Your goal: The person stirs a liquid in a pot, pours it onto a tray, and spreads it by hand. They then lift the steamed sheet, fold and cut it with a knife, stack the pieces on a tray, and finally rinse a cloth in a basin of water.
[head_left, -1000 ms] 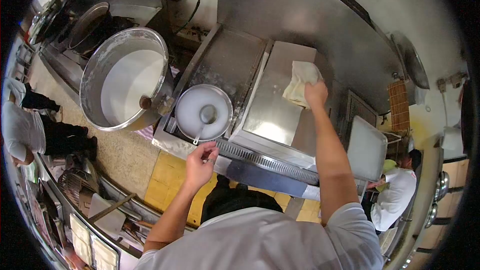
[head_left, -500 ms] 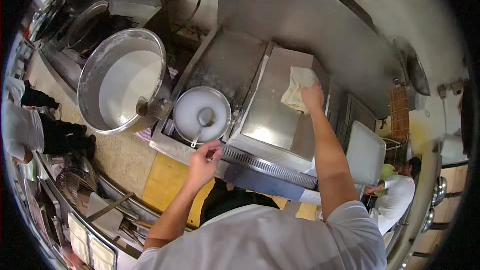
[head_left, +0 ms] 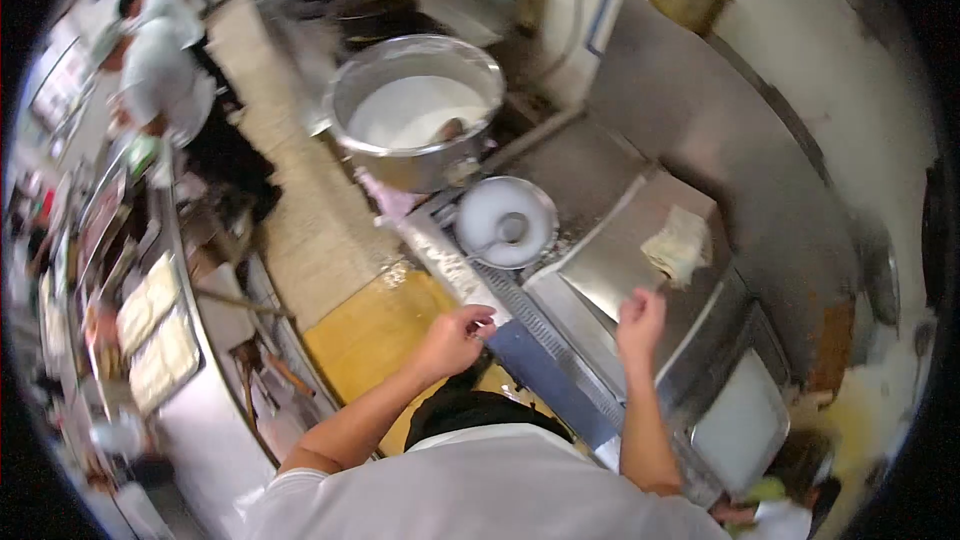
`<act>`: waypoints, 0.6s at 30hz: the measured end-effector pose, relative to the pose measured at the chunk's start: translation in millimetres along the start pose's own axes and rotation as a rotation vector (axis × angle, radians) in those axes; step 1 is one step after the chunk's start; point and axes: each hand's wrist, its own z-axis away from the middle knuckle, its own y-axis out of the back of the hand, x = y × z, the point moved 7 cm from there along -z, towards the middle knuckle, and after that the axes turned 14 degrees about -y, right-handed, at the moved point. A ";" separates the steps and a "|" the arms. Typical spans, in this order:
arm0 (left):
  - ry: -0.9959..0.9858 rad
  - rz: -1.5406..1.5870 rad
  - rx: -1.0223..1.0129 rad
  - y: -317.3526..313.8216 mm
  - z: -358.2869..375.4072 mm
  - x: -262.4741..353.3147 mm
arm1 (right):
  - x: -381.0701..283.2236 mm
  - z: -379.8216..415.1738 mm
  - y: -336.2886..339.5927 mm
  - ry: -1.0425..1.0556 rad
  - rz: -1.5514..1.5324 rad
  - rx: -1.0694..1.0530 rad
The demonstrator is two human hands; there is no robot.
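Your left hand (head_left: 458,340), with fingers curled inward and drawn narrow, hovers near the blue strip (head_left: 545,380) along the front of the steel counter. Your right hand (head_left: 641,322), also bare, is raised over the counter with its fingers bent; motion blur makes it impossible to tell how far they are closed. The crumpled, cream-coloured cloth (head_left: 678,245) lies on the flat stainless-steel cover (head_left: 622,248), just beyond your right fingertips and seemingly apart from them. Left of the cover, the round metal bowl (head_left: 506,222) contains white liquid and a round-headed ladle (head_left: 513,228). Beyond the bowl stands the large, deep metal pot (head_left: 412,162), also containing white liquid. The pale rectangular tray (head_left: 740,422) lies to the right of the cover.
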 end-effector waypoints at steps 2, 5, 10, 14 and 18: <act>-0.003 -0.023 0.051 -3.7 36.9 9.3 | 1.9 61.0 -41.1 0.158 -0.062 -0.226; 0.085 -0.128 0.081 -10.5 93.6 28.5 | -41.0 151.6 -67.5 0.145 -0.249 -0.643; 0.280 -0.207 0.243 -26.1 212.3 27.8 | -63.0 250.9 -77.9 0.314 -0.239 -1.012; 0.394 -0.215 0.373 -25.3 309.7 22.6 | -66.0 299.3 -84.6 0.510 -0.137 -1.151; 0.471 -0.328 0.534 -13.8 385.2 32.1 | -81.0 340.7 -81.0 0.606 -0.021 -1.277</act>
